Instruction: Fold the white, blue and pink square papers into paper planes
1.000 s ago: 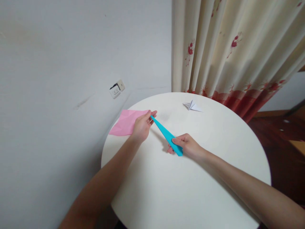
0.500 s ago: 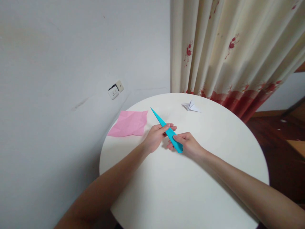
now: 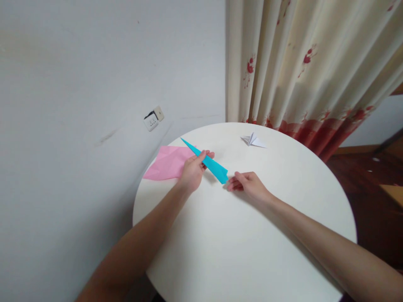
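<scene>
My left hand (image 3: 193, 171) is closed on a long, narrow piece of folded blue paper (image 3: 215, 167), pinching it near its middle with the thumb on top. The paper tapers to a sharp point at the upper left, over the far edge of the pink sheet (image 3: 165, 164). Its wide end is notched and faces my right hand (image 3: 248, 184). That hand is open, thumb and fingers apart, right beside the wide end. Whether its fingertips touch the paper I cannot tell.
The round white table (image 3: 245, 247) stands against a wall with a socket (image 3: 151, 122). A small folded white paper piece (image 3: 252, 140) lies near the far edge. A cream and red curtain (image 3: 283, 63) hangs behind.
My left hand has moved left and slightly away with the blue paper, partly covering the pink sheet. My right hand has let go of the wide end, which now shows its notch.
</scene>
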Demonstrator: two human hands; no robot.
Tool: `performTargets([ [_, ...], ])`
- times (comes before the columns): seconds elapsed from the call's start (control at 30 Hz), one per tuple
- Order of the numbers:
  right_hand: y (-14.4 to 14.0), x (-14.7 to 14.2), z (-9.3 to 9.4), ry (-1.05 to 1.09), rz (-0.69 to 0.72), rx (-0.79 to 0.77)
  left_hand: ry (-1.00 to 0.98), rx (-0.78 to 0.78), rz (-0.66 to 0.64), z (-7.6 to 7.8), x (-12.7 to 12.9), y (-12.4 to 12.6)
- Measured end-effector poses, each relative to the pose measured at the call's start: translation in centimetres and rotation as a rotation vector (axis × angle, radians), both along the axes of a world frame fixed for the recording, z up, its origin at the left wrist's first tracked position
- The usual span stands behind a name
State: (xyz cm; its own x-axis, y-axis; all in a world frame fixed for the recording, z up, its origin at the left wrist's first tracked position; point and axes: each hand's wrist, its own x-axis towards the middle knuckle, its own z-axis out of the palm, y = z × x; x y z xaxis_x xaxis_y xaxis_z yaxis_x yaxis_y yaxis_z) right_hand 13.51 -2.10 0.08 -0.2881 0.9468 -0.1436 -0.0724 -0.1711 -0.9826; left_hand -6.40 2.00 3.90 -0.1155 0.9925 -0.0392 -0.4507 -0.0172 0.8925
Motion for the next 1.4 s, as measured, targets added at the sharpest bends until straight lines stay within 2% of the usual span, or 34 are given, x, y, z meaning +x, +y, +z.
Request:
performTargets([
  [0.07, 0.1, 0.3, 0.5, -0.019, -0.048, 0.074, 0.066, -0.012, -0.098, -0.4, 1.1, -1.1],
  [0.17, -0.4, 0.2, 1.0, -0.083, 0.034, 0.185, 0.166, 0.012, -0.159, -1.1, 2.8, -2.7],
  [0.23, -0.8, 0.0, 0.9, -0.104, 0.067, 0.179, 0.188, 0.004, -0.201, -1.5, 3.6, -3.5],
  [0.33, -1.1, -0.4, 0.5, -0.062, 0.022, 0.116, 0.163, -0.044, -0.300, -1.9, 4.3, -4.3],
  [0.43, -1.0, -0.5, 0.2, -0.026, 0.004, 0.125, 0.128, -0.079, -0.347, -2.2, 4.7, -4.7],
  [0.67, -1.3, -0.5, 0.5, -0.047, 0.020, 0.111, 0.128, -0.035, -0.267, -1.6, 3.7, -3.5],
  [0.87, -1.7, -0.5, 0.7, -0.078, 0.075, 0.106, 0.095, 0.072, -0.093, -0.4, 1.4, -1.5],
  [1.1, -1.9, -0.5, 0.6, -0.111, 0.129, 0.097, 0.016, 0.088, 0.077, 0.6, -1.7, 0.9],
  [1.2, -1.7, -0.5, 0.5, -0.101, 0.096, 0.068, -0.045, 0.058, 0.112, 0.5, -2.4, 1.4],
  [1.3, -1.4, -0.5, 0.4, -0.059, 0.029, 0.049, -0.036, 0.020, -0.009, 0.1, -1.2, 0.6],
  [1.4, -1.3, -0.4, 0.4, -0.060, -0.001, 0.066, 0.047, -0.024, -0.267, -0.8, 1.2, -1.2],
])
